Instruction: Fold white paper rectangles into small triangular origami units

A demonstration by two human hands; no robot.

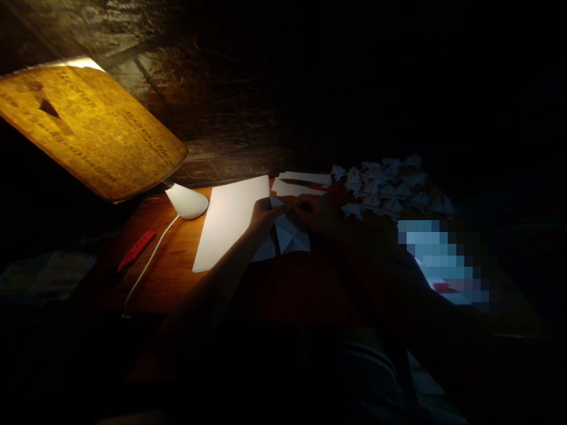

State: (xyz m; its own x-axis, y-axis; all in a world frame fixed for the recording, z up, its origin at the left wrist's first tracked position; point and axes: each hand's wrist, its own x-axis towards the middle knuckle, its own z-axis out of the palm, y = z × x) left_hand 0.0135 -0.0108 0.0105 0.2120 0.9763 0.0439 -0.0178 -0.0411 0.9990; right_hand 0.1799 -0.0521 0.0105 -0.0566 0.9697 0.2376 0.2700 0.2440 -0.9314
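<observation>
My left hand [262, 213] is closed on a small piece of folded white paper [277, 202], its tip showing above the thumb. Close beside it, my right hand [309, 210] has its fingers curled in at the paper's other side; shadow hides the exact grip. Just below both hands is a white paper with star-like creases [294, 237], and another pale folded paper [264, 250] lies partly behind my left forearm. A stack of white sheets [234, 215] lies flat to the left of my hands.
A lit desk lamp [95, 127] leans over the wooden table [163, 260], its white cord running forward past a red perforated strip [136, 250]. Many folded paper shapes [390, 189] pile up back right, near smaller sheets [301, 177] under a dark-and-red tool [316, 185]. A glowing, blurred-out screen [443, 260] sits right.
</observation>
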